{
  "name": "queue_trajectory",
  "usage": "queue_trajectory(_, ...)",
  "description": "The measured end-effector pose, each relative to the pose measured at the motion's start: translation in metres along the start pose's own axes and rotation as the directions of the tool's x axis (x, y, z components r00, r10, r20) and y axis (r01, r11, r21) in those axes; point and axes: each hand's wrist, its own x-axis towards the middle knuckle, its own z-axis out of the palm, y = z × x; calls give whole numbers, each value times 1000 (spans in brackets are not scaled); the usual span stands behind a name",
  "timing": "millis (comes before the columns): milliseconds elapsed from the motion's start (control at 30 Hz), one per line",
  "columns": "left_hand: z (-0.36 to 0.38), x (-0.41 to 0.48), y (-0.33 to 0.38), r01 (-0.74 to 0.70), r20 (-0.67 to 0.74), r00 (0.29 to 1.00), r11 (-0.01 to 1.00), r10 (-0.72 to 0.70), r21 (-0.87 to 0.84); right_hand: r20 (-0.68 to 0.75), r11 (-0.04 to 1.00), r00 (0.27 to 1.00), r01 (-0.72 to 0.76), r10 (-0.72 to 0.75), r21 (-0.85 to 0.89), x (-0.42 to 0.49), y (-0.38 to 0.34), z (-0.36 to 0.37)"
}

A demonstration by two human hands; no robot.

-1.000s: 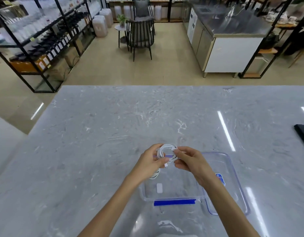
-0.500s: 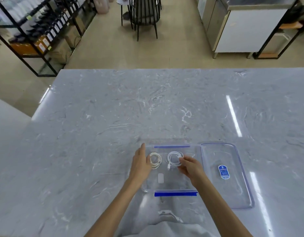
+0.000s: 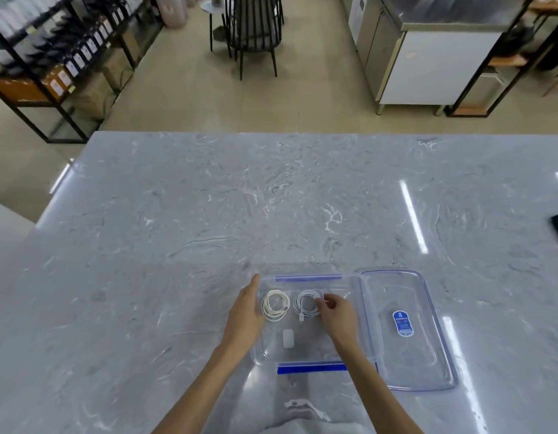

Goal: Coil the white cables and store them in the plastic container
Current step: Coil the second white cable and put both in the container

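Since half a second ago little has shifted. Low and centre, the container (image 3: 309, 278) holds both coils. Left hand (image 3: 244, 314), flat and open, rests against its left wall; right hand (image 3: 335, 311) pinches the right coil (image 3: 304, 303) beside the left coil (image 3: 274, 305).
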Motion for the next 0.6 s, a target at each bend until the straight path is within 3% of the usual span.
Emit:
queue_trajectory(200,-1,0,-2,-6,6,1000,1000,6,-17,118,944,982,-173,144,280,1,0,1)
queue_trajectory(600,-4,-4,1,-9,16,1000,993,11,-118,253,890,951,-265,177,372,-1,-2,-11)
